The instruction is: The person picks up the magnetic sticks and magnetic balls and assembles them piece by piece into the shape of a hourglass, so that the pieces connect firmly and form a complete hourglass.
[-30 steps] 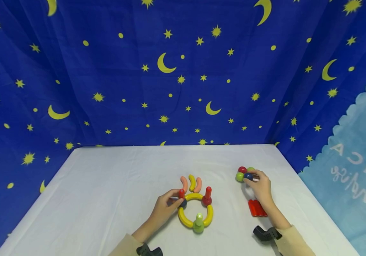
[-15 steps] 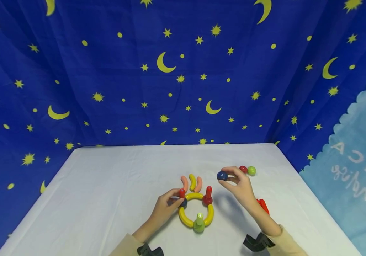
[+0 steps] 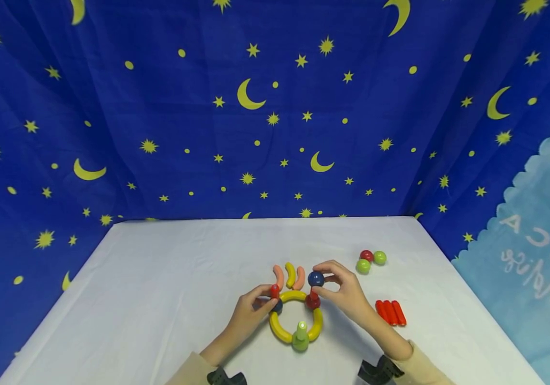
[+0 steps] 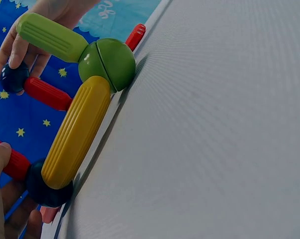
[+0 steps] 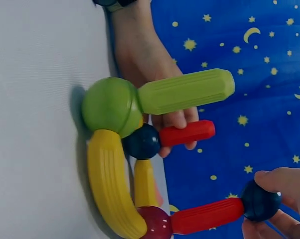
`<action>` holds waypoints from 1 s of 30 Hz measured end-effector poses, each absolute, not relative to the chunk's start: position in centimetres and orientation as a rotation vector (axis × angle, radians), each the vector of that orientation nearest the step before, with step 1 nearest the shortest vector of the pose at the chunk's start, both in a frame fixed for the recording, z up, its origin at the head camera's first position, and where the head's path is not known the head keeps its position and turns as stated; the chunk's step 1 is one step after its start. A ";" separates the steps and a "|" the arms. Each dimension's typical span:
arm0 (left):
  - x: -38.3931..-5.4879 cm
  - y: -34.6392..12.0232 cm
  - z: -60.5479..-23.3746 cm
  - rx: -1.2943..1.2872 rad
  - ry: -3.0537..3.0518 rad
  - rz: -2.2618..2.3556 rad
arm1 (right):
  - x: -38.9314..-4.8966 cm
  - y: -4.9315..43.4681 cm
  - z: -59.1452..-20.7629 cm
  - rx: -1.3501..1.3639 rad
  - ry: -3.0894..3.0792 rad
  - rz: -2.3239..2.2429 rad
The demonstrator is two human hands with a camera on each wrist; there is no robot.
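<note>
A ring of curved yellow magnetic rods (image 3: pixel 281 330) and balls lies on the table, with upright rods on its balls. My left hand (image 3: pixel 248 315) pinches the red rod (image 4: pixel 16 166) above the dark blue ball (image 4: pixel 46 186) at the ring's left. My right hand (image 3: pixel 344 291) holds another dark blue ball (image 3: pixel 316 278) between thumb and fingers. In the right wrist view, that ball sits at the tip of the second red rod (image 5: pixel 207 215), which stands on the red ball (image 5: pixel 156 223). Nearest me, a green rod (image 3: pixel 302 327) rises from the green ball (image 5: pixel 110 105).
Behind the ring lie two pink curved rods (image 3: pixel 278 276) and a yellow curved rod (image 3: pixel 290 275). Further right are a red ball (image 3: pixel 366 256) and two green balls (image 3: pixel 363 266). Three red rods (image 3: pixel 390 313) lie side by side at the right. A star-patterned curtain (image 3: pixel 198 128) hangs behind the table.
My right hand has carried the dark blue ball from the group of balls leftward to the top of the ring's right red rod. The left hand has stayed in place.
</note>
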State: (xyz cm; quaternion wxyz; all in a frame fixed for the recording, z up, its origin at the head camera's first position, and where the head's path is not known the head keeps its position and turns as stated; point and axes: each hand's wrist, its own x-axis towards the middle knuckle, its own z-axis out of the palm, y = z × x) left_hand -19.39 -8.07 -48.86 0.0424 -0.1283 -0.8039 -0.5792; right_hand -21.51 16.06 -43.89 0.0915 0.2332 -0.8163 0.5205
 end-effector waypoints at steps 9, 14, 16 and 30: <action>-20.3 -8.4 -50.9 -0.433 -2.427 -1.786 | -21.5 16.0 -43.8 0.701 -2.444 1.471; -20.3 -8.5 -50.8 -0.450 -2.428 -1.769 | -22.2 16.7 -43.8 0.700 -2.406 1.446; -20.4 -8.4 -50.8 -0.432 -2.431 -1.773 | -22.7 17.2 -43.9 0.664 -2.376 1.443; -20.4 -8.4 -50.9 -0.426 -2.428 -1.774 | -24.4 20.4 -41.7 0.217 -2.329 1.402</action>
